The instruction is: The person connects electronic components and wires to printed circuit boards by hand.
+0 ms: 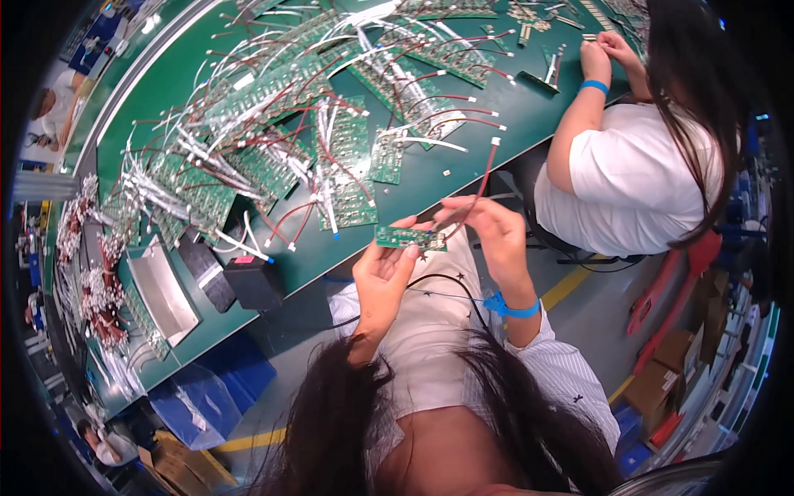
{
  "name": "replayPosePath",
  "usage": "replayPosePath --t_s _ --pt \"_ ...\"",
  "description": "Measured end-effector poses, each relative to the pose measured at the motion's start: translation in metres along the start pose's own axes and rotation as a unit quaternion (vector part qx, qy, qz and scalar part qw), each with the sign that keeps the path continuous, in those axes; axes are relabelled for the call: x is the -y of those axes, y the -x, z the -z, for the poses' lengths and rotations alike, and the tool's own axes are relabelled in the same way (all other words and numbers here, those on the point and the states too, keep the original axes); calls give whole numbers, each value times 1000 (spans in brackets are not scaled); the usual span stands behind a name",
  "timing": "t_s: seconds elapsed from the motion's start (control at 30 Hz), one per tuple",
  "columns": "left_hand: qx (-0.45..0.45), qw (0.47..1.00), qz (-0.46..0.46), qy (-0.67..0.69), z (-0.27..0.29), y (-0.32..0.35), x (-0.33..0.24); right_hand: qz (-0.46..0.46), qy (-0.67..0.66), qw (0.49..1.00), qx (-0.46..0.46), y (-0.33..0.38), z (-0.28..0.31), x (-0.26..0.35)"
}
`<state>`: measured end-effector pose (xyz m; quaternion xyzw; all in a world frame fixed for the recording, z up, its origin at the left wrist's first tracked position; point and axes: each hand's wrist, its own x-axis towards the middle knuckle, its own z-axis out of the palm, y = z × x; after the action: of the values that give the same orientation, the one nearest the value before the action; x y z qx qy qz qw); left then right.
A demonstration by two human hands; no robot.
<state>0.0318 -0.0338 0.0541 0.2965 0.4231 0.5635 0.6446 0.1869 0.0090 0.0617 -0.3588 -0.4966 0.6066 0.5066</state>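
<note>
A small narrow green circuit board (399, 238) rests between the thumb and fingers of my left hand (382, 274), held above my lap just off the table's edge. Fingers of my right hand (499, 244) are pinched at the right end of this board, on a dark red wire lead (486, 171). The lead rises past the fingertips and ends in a white connector. Exactly where the wire meets the board is hidden by my fingers. Across the green table (438, 186) lie several larger board panels (343, 157) with white and red-brown wires.
A black box (254, 283) and a metal tray (162, 293) stand near the table's left front. Bundled wire leads (103, 285) hang at the far left. On my right a co-worker (637, 174) in white sits at the same table. Cardboard boxes (657, 380) stand at right.
</note>
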Motion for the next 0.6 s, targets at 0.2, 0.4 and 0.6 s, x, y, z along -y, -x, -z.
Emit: replayPosePath --t_s 0.2,0.4,0.6 --pt "14 1000 -11 -14 -5 -7 8 36 99 993 -46 -2 -2 -10" --pt "54 989 -74 -119 -4 -22 18 121 239 910 -317 -25 42 -12" --pt "6 950 -163 -266 -3 -37 13 216 459 746 -432 -72 86 -25"
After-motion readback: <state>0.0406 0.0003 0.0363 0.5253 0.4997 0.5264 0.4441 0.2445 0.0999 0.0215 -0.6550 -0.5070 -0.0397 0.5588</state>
